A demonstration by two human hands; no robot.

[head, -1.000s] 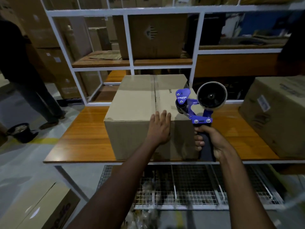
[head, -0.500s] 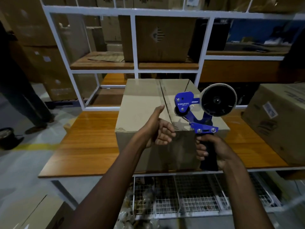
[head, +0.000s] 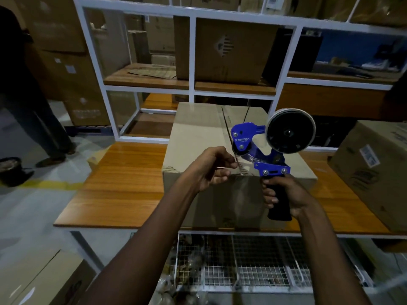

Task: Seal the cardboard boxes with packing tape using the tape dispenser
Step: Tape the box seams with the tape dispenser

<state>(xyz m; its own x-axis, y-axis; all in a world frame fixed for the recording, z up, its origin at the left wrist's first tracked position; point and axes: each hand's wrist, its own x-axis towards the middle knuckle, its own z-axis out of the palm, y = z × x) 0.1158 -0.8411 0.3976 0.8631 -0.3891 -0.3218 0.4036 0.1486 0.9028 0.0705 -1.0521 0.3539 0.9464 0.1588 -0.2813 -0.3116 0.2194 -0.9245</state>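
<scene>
1. Head view: the cardboard box sits mid-frame on the wooden surface. Its top flaps are closed, and the seam runs away from the wearer.
2. The right hand, lower right of centre, is wrapped tight round the black handle of the blue tape dispenser. It holds the dispenser upright above the box's near edge, with the roll on the right side.
3. The left hand is just left of the dispenser's front, fingers curled. Thumb and forefinger are nipped on the tape end by the roller, though the clear tape is hard to make out.
4. A second box stands on the same surface at the right edge of the frame, apart from the first.
5. Across the upper half, a white-framed shelf carries a shelf box.
6. At the upper left a person stands on the floor, a dark bucket near their feet.
7. Along the bottom, a wire basket hangs under the surface.
</scene>
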